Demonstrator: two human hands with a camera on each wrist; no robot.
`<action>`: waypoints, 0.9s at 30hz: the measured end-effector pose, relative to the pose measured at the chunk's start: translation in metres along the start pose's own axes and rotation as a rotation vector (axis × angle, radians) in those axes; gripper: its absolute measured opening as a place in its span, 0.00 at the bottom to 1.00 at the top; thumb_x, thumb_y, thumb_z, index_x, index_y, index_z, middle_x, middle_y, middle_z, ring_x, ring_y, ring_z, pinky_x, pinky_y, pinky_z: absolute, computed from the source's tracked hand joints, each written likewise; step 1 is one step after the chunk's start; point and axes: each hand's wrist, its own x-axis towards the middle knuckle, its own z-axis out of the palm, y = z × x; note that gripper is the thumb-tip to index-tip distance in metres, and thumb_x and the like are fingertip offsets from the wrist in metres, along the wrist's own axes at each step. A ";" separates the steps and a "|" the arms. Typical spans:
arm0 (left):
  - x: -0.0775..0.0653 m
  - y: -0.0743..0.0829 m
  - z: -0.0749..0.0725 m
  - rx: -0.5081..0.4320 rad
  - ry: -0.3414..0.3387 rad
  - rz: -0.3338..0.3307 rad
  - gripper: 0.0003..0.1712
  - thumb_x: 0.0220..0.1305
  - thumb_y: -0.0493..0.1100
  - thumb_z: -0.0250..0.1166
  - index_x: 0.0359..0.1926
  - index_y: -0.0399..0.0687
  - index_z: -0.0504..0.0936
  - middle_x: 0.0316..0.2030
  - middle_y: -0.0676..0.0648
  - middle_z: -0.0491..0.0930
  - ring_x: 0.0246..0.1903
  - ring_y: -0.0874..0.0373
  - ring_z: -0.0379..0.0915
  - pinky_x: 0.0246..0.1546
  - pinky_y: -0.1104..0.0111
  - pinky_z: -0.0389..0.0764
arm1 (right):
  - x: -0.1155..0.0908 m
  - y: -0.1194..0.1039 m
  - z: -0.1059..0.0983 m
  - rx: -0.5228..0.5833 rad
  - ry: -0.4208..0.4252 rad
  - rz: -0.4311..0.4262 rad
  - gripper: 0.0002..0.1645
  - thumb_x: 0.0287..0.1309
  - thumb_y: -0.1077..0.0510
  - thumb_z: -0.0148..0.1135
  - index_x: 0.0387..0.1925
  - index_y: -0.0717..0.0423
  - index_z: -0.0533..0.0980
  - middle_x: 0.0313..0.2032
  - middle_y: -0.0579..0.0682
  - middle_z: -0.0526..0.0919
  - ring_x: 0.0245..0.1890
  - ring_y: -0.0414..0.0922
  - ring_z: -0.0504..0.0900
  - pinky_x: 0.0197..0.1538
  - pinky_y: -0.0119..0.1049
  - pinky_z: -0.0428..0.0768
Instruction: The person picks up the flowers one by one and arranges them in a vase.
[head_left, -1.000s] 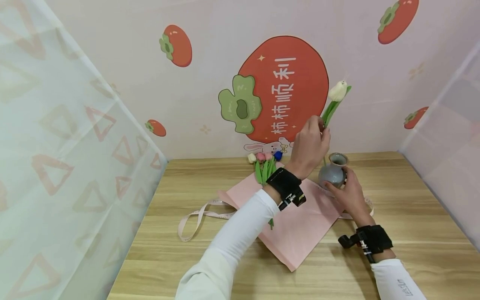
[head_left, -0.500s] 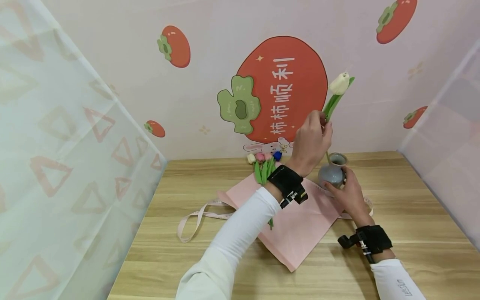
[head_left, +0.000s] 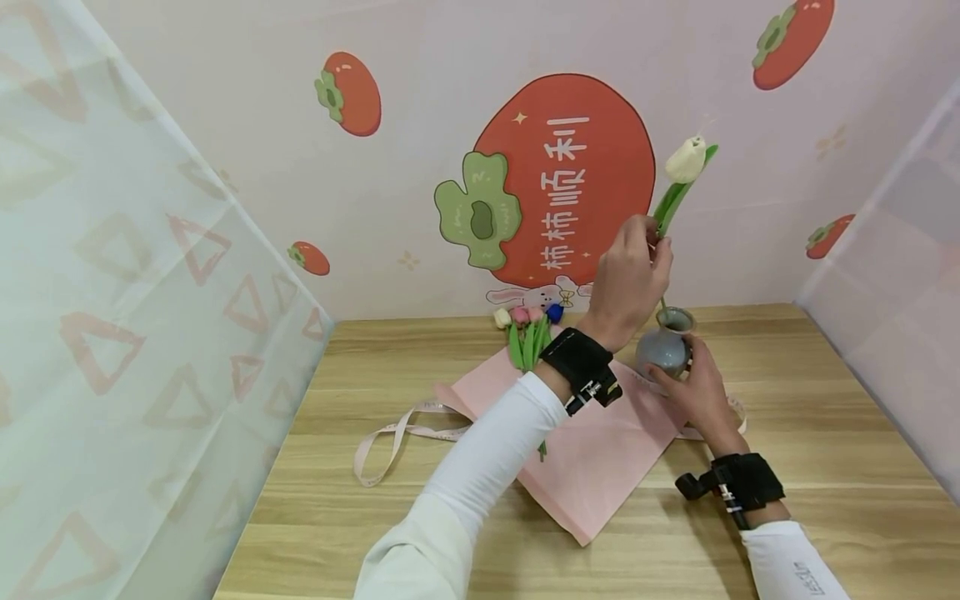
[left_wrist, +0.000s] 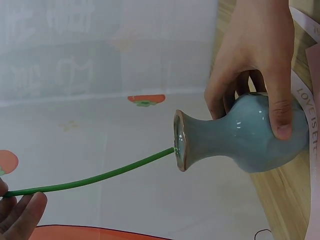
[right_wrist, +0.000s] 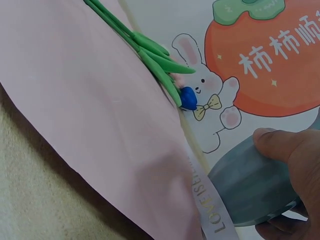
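A white tulip with green leaves stands tilted above the table, its stem pinched between the thumb and fingers of my left hand. The green stem runs down to the mouth of a blue-grey glazed vase; its lower end meets the brown rim, and I cannot tell how far inside it reaches. My right hand grips the vase's round body from the right side, thumb in front. In the right wrist view, the vase is partly covered by that hand.
Pink wrapping paper lies on the wooden table. Several tulips, including a blue tulip, lie on it, partly hidden by my left forearm. A printed ribbon loops out at the left. A patterned backdrop rises behind.
My left hand has moved slightly up and right with the tulip. Its stem has shifted from beside the vase's left edge to the vase's mouth. The right hand and vase stay put.
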 end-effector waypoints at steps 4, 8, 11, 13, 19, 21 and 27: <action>-0.001 -0.001 0.004 -0.006 -0.009 -0.013 0.11 0.80 0.40 0.60 0.55 0.37 0.76 0.41 0.46 0.80 0.36 0.64 0.81 0.36 0.89 0.75 | -0.001 0.002 0.000 0.004 -0.003 0.007 0.57 0.71 0.47 0.69 0.82 0.69 0.47 0.74 0.78 0.61 0.71 0.75 0.67 0.67 0.72 0.71; -0.003 -0.003 0.009 0.003 -0.023 -0.023 0.11 0.81 0.41 0.60 0.55 0.37 0.75 0.41 0.46 0.80 0.33 0.65 0.80 0.34 0.89 0.74 | -0.001 0.004 0.000 0.000 0.003 0.005 0.57 0.71 0.47 0.69 0.82 0.69 0.47 0.74 0.77 0.61 0.71 0.75 0.67 0.67 0.72 0.70; -0.004 -0.004 0.013 0.018 -0.035 -0.037 0.11 0.81 0.41 0.59 0.55 0.38 0.75 0.41 0.46 0.80 0.31 0.66 0.80 0.31 0.88 0.73 | -0.001 0.004 0.000 0.002 0.001 0.005 0.57 0.71 0.46 0.69 0.82 0.68 0.47 0.74 0.78 0.61 0.72 0.75 0.67 0.67 0.72 0.70; -0.006 -0.005 0.015 0.034 -0.041 -0.043 0.12 0.81 0.42 0.59 0.55 0.38 0.76 0.42 0.47 0.80 0.30 0.66 0.80 0.30 0.88 0.73 | -0.001 0.004 0.000 0.005 -0.003 0.007 0.57 0.71 0.45 0.69 0.82 0.68 0.47 0.74 0.77 0.61 0.72 0.75 0.66 0.67 0.72 0.71; -0.008 -0.008 0.023 0.045 -0.051 -0.043 0.11 0.80 0.42 0.60 0.54 0.38 0.76 0.42 0.46 0.79 0.32 0.65 0.82 0.32 0.88 0.75 | 0.000 0.004 0.000 0.031 -0.013 -0.005 0.57 0.72 0.46 0.68 0.82 0.68 0.46 0.74 0.77 0.60 0.71 0.75 0.67 0.66 0.73 0.72; -0.009 -0.008 0.025 0.045 -0.060 -0.050 0.11 0.80 0.41 0.60 0.54 0.38 0.76 0.42 0.46 0.79 0.32 0.65 0.82 0.33 0.87 0.75 | 0.000 0.004 0.000 0.032 -0.012 -0.009 0.57 0.72 0.47 0.68 0.82 0.68 0.46 0.74 0.77 0.61 0.71 0.75 0.67 0.66 0.72 0.72; -0.011 -0.008 0.030 0.079 -0.081 -0.069 0.10 0.80 0.42 0.61 0.53 0.40 0.76 0.42 0.47 0.80 0.35 0.65 0.81 0.36 0.85 0.77 | 0.000 0.002 0.001 0.034 -0.011 -0.006 0.57 0.72 0.46 0.68 0.83 0.67 0.46 0.74 0.75 0.61 0.71 0.73 0.68 0.66 0.71 0.72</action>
